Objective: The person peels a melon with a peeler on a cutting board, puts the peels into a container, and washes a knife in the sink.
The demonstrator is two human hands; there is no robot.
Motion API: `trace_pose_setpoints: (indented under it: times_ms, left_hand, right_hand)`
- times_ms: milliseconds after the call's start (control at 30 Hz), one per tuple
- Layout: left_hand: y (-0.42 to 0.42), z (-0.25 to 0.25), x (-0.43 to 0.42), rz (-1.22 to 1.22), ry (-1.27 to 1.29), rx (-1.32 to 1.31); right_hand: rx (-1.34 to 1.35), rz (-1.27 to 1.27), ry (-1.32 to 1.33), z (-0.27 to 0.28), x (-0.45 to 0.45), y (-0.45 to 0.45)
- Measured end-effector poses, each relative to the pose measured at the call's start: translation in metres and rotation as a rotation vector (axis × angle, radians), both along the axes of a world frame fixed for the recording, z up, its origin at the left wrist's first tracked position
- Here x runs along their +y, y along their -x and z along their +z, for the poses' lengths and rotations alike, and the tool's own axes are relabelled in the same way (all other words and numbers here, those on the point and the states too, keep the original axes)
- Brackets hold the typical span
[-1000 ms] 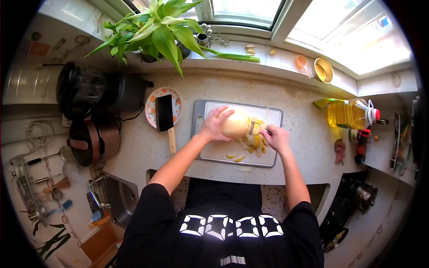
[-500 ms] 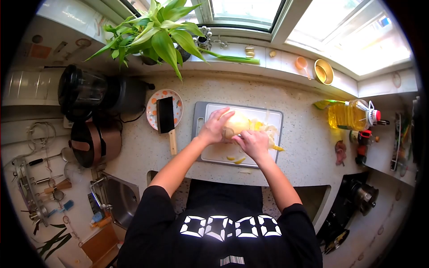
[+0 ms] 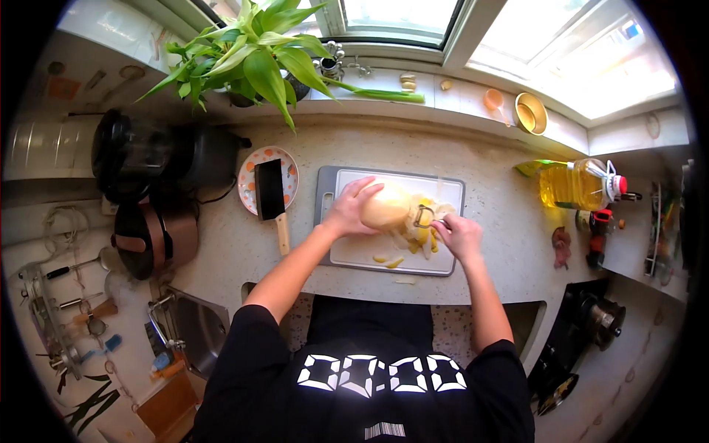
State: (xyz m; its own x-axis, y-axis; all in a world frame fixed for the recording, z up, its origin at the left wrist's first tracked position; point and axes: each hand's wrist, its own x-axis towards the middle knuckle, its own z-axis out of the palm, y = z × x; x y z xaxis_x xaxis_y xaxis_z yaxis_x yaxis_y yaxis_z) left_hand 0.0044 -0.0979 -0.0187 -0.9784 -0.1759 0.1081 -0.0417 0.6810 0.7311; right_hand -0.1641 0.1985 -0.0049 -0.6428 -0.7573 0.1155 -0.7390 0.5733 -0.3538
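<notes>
A large, pale yellow, rounded vegetable (image 3: 387, 206) rests on the white cutting board (image 3: 354, 251) with the grey edge; its exact kind is unclear. Wrapped around its left side is my left hand (image 3: 354, 208), steadying it. My right hand (image 3: 461, 235) is closed on a peeler (image 3: 425, 215), whose metal head sits just off the vegetable's right end. Under and around the peeler lie yellow and whitish peelings (image 3: 422, 238), with a few strips nearer the board's front edge.
Left of the board, a cleaver (image 3: 271, 188) lies across a patterned plate (image 3: 247, 164), its handle over the counter. An oil bottle (image 3: 572, 186) and a reddish piece of food (image 3: 561, 247) are to the right. A rice cooker (image 3: 159, 236) and sink (image 3: 201, 328) stand left.
My right hand has moved right with the peeler, away from the vegetable's near side. My left hand still holds the vegetable, more of which now shows. The view has shifted slightly.
</notes>
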Motion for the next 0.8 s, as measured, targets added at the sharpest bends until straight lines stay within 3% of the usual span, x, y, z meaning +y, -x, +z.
trace_pose_setpoints:
  times_ms: [167, 400, 800]
  left_hand:
    - [0.007, 0.001, -0.002, -0.07, 0.01, 0.007]
    - [0.008, 0.003, -0.007, -0.08, 0.016, 0.006]
    - [0.01, 0.002, -0.008, -0.114, -0.022, -0.006]
  right_hand:
    - [-0.036, -0.006, 0.04, 0.02, 0.004, 0.002]
    - [-0.095, 0.171, 0.171, 0.038, -0.07, -0.046]
    - [-0.297, 0.073, 0.135, 0.002, -0.037, -0.022]
